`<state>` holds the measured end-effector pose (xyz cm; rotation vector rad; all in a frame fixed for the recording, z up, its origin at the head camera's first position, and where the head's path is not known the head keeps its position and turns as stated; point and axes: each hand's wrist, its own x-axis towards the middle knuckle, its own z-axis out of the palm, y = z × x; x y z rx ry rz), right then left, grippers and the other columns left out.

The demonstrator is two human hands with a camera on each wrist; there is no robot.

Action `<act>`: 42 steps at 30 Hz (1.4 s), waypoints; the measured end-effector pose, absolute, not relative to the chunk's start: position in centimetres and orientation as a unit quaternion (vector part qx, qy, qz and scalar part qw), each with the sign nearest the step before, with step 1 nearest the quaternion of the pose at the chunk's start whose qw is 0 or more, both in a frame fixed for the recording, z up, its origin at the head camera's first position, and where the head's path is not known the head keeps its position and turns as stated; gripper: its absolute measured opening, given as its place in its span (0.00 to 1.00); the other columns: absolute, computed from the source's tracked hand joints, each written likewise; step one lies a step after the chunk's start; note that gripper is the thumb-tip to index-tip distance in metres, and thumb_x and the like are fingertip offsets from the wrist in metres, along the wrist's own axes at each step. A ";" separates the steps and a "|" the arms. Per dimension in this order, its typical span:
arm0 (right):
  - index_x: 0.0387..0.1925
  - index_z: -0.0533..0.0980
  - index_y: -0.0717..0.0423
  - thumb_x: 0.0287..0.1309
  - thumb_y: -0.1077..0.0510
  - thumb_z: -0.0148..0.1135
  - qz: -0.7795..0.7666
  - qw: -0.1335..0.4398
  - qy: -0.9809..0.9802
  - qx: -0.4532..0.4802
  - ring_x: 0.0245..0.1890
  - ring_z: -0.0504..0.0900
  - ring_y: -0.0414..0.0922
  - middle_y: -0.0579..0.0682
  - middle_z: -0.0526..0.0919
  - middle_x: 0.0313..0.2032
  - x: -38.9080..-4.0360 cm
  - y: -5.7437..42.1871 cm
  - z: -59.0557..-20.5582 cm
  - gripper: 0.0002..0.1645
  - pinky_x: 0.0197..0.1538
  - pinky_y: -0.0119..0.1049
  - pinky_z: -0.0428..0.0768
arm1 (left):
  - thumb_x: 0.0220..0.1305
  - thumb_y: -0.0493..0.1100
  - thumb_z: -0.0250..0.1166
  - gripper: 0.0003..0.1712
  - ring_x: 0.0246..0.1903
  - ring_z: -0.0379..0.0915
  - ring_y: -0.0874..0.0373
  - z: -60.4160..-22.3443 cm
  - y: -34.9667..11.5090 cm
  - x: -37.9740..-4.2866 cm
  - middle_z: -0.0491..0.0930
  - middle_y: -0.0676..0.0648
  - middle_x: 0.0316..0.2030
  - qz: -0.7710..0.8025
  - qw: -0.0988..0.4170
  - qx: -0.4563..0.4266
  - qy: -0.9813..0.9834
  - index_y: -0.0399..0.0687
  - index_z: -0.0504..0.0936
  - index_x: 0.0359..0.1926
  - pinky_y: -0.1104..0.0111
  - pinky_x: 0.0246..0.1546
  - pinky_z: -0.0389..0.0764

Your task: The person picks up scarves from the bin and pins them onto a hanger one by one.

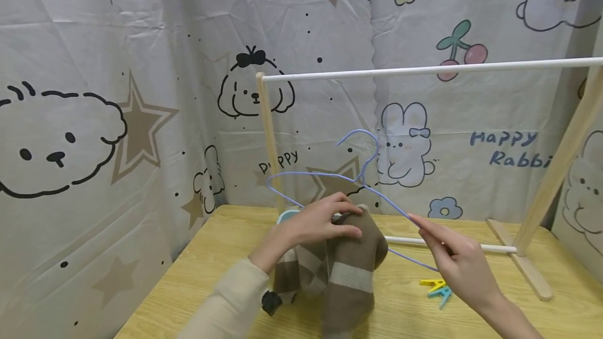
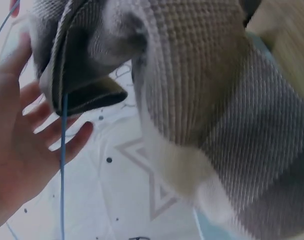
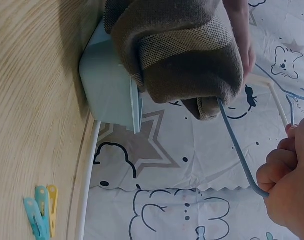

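Observation:
A blue wire hanger [image 1: 386,200] stands tilted above the table, hook upward. Its right shoulder is pinched by my right hand [image 1: 461,255], between thumb and fingers. A knitted scarf-like cloth [image 1: 350,302], brown with a beige band and grey checks, is draped over the hanger's lower bar; in the right wrist view the wire [image 3: 234,132] enters its fold. On top of this cloth rests my left hand [image 1: 325,221], fingers and thumb spread against the fabric. The left wrist view shows those fingers [image 2: 81,140] apart, partly hidden by cloth.
Partly behind the cloth sits a pale blue-green bin [image 3: 106,85]. A rack with wooden posts [image 1: 558,161] and a white top rail [image 1: 424,70] spans the back. Yellow [image 1: 431,282] and teal [image 1: 440,293] clothespins lie on the wooden table near my right hand.

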<state>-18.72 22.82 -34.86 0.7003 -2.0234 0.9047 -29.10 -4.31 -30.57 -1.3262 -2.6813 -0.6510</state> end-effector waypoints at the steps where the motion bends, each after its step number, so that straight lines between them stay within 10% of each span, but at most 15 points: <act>1: 0.56 0.81 0.56 0.54 0.79 0.63 0.359 0.398 -0.799 0.275 0.15 0.51 0.22 0.31 0.83 0.43 -18.8 22.8 -34.9 0.29 0.19 0.18 0.58 | 0.59 0.65 0.69 0.35 0.52 0.72 0.65 -30.5 -4.6 -29.1 0.73 0.58 0.57 -0.201 0.028 -0.440 -0.875 0.61 0.76 0.64 0.70 0.54 0.74; 10: 0.55 0.81 0.58 0.53 0.79 0.63 0.358 0.415 -0.790 0.273 0.15 0.52 0.23 0.38 0.78 0.25 -19.1 22.5 -34.6 0.29 0.18 0.19 0.57 | 0.34 0.69 0.80 0.67 0.64 0.65 0.57 -29.5 -5.7 -28.8 0.65 0.54 0.69 -0.056 0.028 -0.502 -0.862 0.61 0.60 0.75 0.59 0.67 0.66; 21: 0.53 0.81 0.62 0.50 0.82 0.62 0.374 0.440 -0.765 0.284 0.15 0.52 0.24 0.38 0.60 0.15 -19.5 21.9 -34.0 0.29 0.17 0.19 0.55 | 0.54 0.62 0.73 0.29 0.47 0.80 0.64 -29.4 -5.0 -29.2 0.83 0.59 0.46 -0.001 0.236 -0.515 -0.824 0.59 0.82 0.55 0.62 0.57 0.75; 42: 0.51 0.80 0.72 0.54 0.80 0.59 0.388 0.503 -0.696 0.334 0.16 0.54 0.28 0.43 0.71 0.21 -18.4 20.0 -28.5 0.21 0.21 0.20 0.57 | 0.62 0.35 0.67 0.09 0.45 0.82 0.55 -21.1 -5.1 -28.0 0.86 0.50 0.43 -0.058 0.500 -0.495 -0.708 0.46 0.87 0.43 0.63 0.57 0.78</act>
